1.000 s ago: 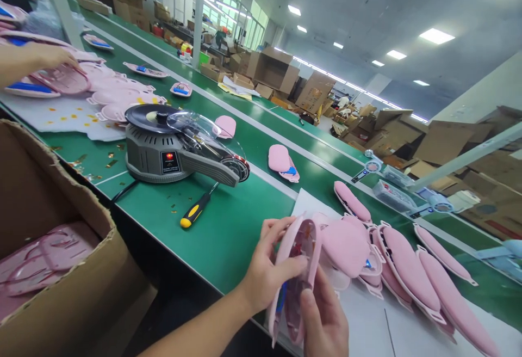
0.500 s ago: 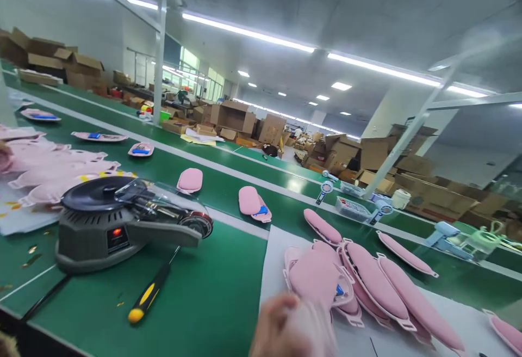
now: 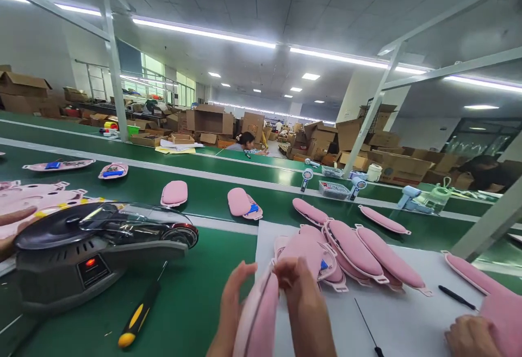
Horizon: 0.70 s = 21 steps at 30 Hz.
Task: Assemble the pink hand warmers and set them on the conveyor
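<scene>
Upright between my hands stands a pink padded case (image 3: 263, 313), its seam edge facing me. My left hand (image 3: 236, 302) is at its left side, thumb and fingers apart around the edge. The fingers of my right hand (image 3: 299, 291) pinch its top right edge. Behind them a pile of pink cases (image 3: 354, 248) lies on a white sheet (image 3: 342, 324); blue parts show inside one of them. To the left are a yellow-and-black screwdriver (image 3: 141, 313) and a grey machine (image 3: 89, 264) with a black disc and a red light.
Pink cases (image 3: 174, 193) are spread along the green bench. A co-worker's hand (image 3: 473, 335) rests by a pink case at lower right; another's hand (image 3: 14, 221) is at far left. Two more screwdrivers (image 3: 457, 297) lie at right. Boxes and people are farther back.
The view has turned to the right and steadied. The case, blurred earlier, is now upright between both my hands. A co-worker's hand and more screwdrivers have come into view at right.
</scene>
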Each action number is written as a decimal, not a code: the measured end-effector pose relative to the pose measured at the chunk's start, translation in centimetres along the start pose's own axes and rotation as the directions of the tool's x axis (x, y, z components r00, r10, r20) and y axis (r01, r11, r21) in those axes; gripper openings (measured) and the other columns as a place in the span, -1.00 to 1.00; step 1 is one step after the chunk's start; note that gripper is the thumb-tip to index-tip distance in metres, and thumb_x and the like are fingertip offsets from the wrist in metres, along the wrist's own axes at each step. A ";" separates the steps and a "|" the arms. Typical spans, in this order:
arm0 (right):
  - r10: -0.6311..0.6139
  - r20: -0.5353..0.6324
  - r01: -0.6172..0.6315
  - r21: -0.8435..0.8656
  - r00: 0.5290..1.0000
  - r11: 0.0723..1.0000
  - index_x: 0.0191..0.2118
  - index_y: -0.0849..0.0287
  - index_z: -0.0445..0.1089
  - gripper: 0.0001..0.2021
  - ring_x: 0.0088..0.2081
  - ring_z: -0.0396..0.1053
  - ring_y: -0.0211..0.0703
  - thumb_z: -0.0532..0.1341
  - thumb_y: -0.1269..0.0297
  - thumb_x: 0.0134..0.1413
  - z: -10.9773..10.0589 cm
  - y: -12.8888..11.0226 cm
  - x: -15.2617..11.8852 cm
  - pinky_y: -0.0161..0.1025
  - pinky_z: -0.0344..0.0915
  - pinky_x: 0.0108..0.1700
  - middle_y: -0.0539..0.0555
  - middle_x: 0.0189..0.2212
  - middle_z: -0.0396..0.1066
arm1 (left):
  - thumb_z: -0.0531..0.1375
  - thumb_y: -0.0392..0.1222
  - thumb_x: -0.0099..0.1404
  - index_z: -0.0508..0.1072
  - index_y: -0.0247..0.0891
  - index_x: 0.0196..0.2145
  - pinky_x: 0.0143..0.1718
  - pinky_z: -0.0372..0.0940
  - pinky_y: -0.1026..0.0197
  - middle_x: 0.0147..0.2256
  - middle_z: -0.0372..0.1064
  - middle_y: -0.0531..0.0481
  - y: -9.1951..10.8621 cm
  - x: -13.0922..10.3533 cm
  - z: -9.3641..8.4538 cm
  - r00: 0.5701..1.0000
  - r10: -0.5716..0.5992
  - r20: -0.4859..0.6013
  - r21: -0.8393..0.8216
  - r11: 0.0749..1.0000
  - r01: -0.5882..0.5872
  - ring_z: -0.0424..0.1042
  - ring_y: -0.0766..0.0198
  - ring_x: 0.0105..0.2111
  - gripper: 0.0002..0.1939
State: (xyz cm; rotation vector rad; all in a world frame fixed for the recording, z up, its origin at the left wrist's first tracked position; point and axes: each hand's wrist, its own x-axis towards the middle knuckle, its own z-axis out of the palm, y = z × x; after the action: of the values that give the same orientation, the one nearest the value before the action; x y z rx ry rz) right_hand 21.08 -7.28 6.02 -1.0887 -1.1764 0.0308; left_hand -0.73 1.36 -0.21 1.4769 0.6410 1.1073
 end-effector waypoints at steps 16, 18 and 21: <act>0.375 0.424 -0.522 0.315 0.825 0.793 -0.65 0.20 0.33 -0.51 -0.57 0.32 -0.27 0.05 0.08 0.25 12.8 -3.6 -3.5 -0.26 0.32 -0.42 -0.02 -0.67 0.33 | 0.08 0.26 0.24 0.33 -0.16 0.07 0.18 0.08 0.10 -0.02 0.41 -0.08 5.3 -1.7 3.1 0.954 -0.289 -0.083 -0.564 0.803 0.194 0.27 0.07 0.12 -0.42; 0.409 0.389 -0.541 0.334 0.825 0.772 -0.81 0.12 0.13 -0.42 -0.67 0.21 -0.26 -0.01 0.09 0.23 12.9 -2.9 -2.4 -0.24 0.25 -0.48 -0.05 -0.81 0.15 | 0.06 0.30 0.23 0.26 -0.12 0.12 0.05 0.22 0.12 -0.12 0.46 -0.06 4.9 -1.3 2.7 0.943 -0.331 0.032 -0.541 0.788 0.295 0.41 0.13 -0.05 -0.37; 0.396 0.174 -0.432 0.339 0.902 0.836 -0.71 0.11 0.18 -0.50 -0.55 0.28 -0.22 -0.03 0.03 0.22 11.8 -2.0 -1.6 -0.21 0.25 -0.34 -0.03 -0.69 0.26 | -0.04 0.36 0.24 0.29 -0.20 0.12 -0.22 0.34 0.10 -0.53 0.42 0.06 4.7 -1.3 2.3 0.833 -0.508 0.221 -0.362 0.750 0.553 0.43 0.23 -0.49 -0.29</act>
State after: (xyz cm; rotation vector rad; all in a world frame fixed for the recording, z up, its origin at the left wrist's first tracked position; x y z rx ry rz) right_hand 10.53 -1.37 5.85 -0.9900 -0.9469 0.6309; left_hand -0.12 -1.86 4.02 0.8910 0.6487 0.6488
